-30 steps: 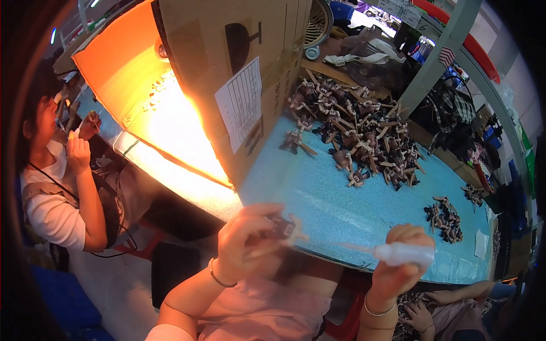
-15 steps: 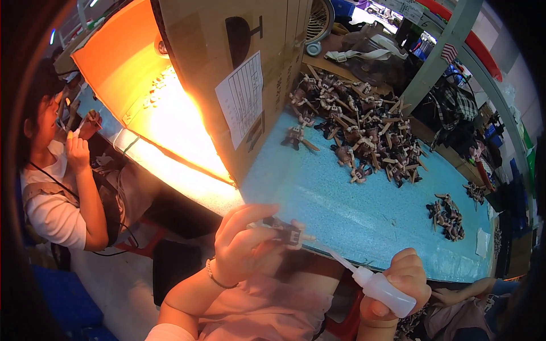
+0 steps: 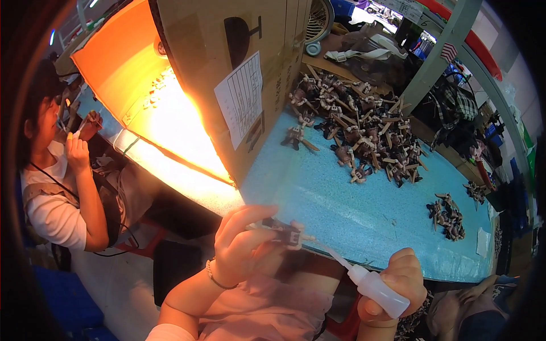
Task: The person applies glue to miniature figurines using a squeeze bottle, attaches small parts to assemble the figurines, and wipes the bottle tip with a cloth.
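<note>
Between the fingertips of my left hand [image 3: 242, 244] is a small figurine [image 3: 287, 233], brown and dark with pale parts, held over the table's near edge. My right hand [image 3: 402, 284] is wrapped round a white squeeze bottle [image 3: 376, 290] with a long thin nozzle, tilted so its tip points up and left. That tip comes close to the figurine's right end; whether they touch I cannot tell. A large heap of similar figurines [image 3: 364, 128] lies on the blue tabletop [image 3: 347, 210] beyond my hands.
A tall cardboard box [image 3: 227, 74] with a paper sheet stands at the left, beside a brightly lit orange-walled enclosure [image 3: 116, 54]. A smaller figurine cluster [image 3: 446, 216] lies at the right. Another person [image 3: 68, 187] works at the left; another person's arm [image 3: 478, 290] shows at lower right.
My right hand and the bottle have shifted slightly left, bringing the nozzle nearer the figurine. My left hand has hardly moved. The arm at lower right has changed position.
</note>
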